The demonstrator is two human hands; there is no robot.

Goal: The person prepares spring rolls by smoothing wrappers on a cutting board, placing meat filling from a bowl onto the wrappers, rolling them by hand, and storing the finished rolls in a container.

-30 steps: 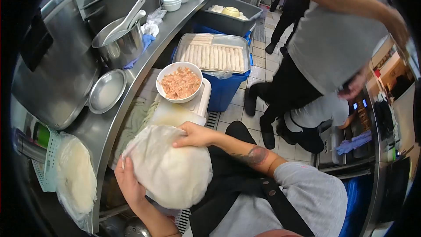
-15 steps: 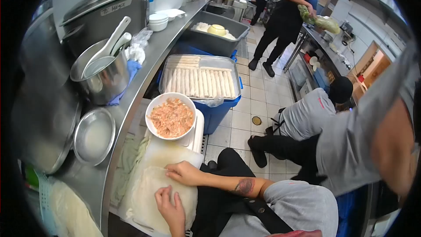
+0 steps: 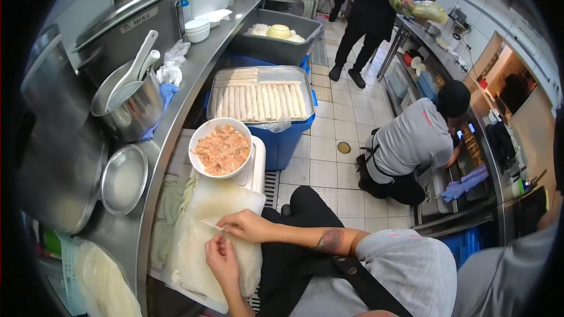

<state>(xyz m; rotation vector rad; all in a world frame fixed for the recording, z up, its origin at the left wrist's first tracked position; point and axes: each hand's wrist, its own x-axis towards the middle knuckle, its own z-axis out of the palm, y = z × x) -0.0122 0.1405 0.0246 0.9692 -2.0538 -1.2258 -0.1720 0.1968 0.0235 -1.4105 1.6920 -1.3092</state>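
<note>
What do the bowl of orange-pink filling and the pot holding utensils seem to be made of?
The bowl seems smooth white plastic, by its even colour, though glazed ceramic is possible. The pot looks like polished metal, probably stainless steel: its silvery wall shows bright reflections.

Wearing a grey T-shirt (image 3: 405,264), short-sleeved, with a thin reddish mark (image 3: 405,235) near four o'clock; crossed by a black strap (image 3: 373,289), studded with a round snap (image 3: 352,270) toward five. Black-trousered (image 3: 314,206) below. Bare at right hand (image 3: 247,225) and left hand (image 3: 224,263); tattooed on the right forearm (image 3: 302,235), roundish and dark red.
</note>
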